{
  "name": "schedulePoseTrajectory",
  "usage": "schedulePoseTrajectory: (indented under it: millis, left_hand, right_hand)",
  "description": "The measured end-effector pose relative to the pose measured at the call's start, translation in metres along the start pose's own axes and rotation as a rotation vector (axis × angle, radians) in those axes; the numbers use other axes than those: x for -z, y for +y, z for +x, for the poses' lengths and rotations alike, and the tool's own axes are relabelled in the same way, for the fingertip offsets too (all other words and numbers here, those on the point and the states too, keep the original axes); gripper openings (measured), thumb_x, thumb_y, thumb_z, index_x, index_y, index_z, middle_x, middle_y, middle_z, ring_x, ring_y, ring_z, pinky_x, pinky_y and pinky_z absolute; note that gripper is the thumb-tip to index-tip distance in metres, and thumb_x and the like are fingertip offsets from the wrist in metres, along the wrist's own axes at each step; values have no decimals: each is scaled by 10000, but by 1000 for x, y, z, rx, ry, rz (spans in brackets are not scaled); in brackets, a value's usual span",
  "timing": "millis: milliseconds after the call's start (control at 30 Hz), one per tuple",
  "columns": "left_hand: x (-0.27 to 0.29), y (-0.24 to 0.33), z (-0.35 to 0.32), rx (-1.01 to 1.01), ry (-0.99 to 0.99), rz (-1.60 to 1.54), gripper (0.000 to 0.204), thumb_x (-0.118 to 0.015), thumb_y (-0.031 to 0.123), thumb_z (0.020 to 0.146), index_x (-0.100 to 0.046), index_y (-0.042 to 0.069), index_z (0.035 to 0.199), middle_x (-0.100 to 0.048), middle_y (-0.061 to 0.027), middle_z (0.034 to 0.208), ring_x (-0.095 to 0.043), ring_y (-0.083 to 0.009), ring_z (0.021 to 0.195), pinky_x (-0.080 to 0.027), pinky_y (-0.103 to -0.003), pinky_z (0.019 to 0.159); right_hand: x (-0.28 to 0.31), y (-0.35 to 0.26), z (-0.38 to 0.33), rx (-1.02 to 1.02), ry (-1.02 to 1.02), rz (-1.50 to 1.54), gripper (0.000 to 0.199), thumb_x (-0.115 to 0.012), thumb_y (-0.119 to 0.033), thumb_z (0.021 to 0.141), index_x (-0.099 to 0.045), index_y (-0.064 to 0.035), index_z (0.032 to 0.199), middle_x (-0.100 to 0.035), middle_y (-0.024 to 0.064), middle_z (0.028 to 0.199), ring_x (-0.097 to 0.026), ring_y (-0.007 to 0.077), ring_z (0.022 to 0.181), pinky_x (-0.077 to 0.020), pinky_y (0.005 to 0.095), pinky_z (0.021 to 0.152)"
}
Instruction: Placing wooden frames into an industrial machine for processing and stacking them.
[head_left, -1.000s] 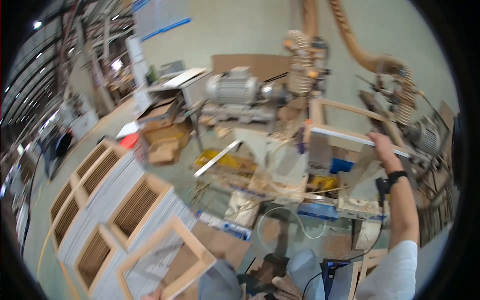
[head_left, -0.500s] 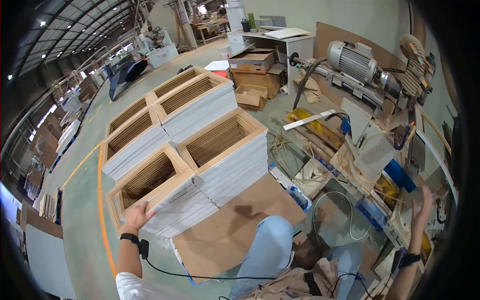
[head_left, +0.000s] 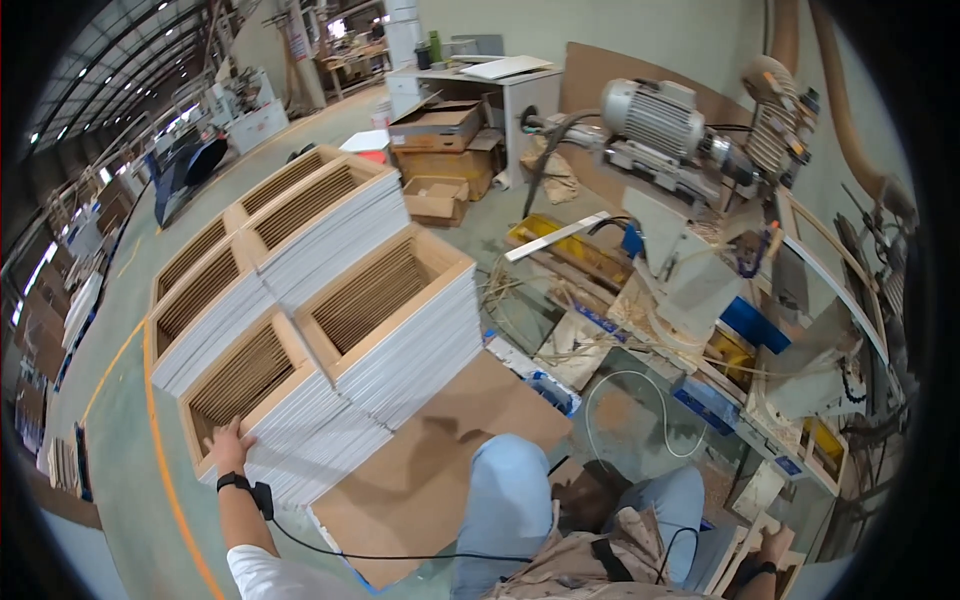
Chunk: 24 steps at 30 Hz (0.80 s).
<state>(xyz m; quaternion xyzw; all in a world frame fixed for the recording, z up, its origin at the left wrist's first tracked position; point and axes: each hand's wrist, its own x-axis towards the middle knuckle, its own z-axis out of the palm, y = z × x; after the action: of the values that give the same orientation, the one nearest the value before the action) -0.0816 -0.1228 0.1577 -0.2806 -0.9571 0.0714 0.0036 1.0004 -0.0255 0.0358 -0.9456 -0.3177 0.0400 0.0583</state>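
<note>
Several stacks of rectangular wooden frames (head_left: 375,300) with white sides stand in two columns ahead of me on the left. My left hand (head_left: 230,446) rests on the near corner of the closest left stack (head_left: 315,425), its fingers apart over the top frame's rim. Low at the right edge, my right hand (head_left: 774,546) is closed on a light wooden frame (head_left: 735,557) beside my knee. Its fingertips are partly hidden.
A brown board (head_left: 400,500) lies under and before the stacks. To the right stands a machine with a grey motor (head_left: 650,118), sawdust and a looped pale hose (head_left: 590,420). Cardboard boxes (head_left: 440,150) and a white desk (head_left: 525,110) are farther back.
My right hand has dropped from raised and spread at the right to the wooden frame low beside me. The top frame under my left hand now sits more squarely. The view has turned right.
</note>
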Motion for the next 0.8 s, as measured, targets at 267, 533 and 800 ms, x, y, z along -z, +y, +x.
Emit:
schedulePoseTrajectory:
  millis: [267, 533, 800]
  left_hand:
    - [45, 233, -35, -643, 385, -389, 807, -798, 164, 620, -395, 2, 1300, -418, -219, 1306, -402, -393, 1205, -328, -433, 1023]
    - [239, 630, -412, -2037, 148, -915, 624, -722, 240, 739, -457, 49, 1270, -451, -210, 1257, -431, -386, 1173, -377, -442, 974]
    - [298, 833, -480, -1739, 491, -613, 736, -553, 566, 808, -433, 56, 1325, -457, -189, 1311, -388, -386, 1235, -280, -447, 1068]
  right_hand:
    - [-131, 158, -75, -596, -543, 56, 882, -904, -315, 491, -428, 12, 1158, -547, 178, 1188, -579, 285, 1046, -501, 386, 880]
    - [-104, 152, -125, -270, -79, 145, 558, -780, -202, 601, -454, -1, 1007, -592, 220, 956, -589, 382, 946, -494, 415, 817]
    - [160, 108, -105, -305, 150, 956, 197, -554, -137, 818, -476, -14, 952, -544, 85, 643, -541, 190, 496, -454, 322, 457]
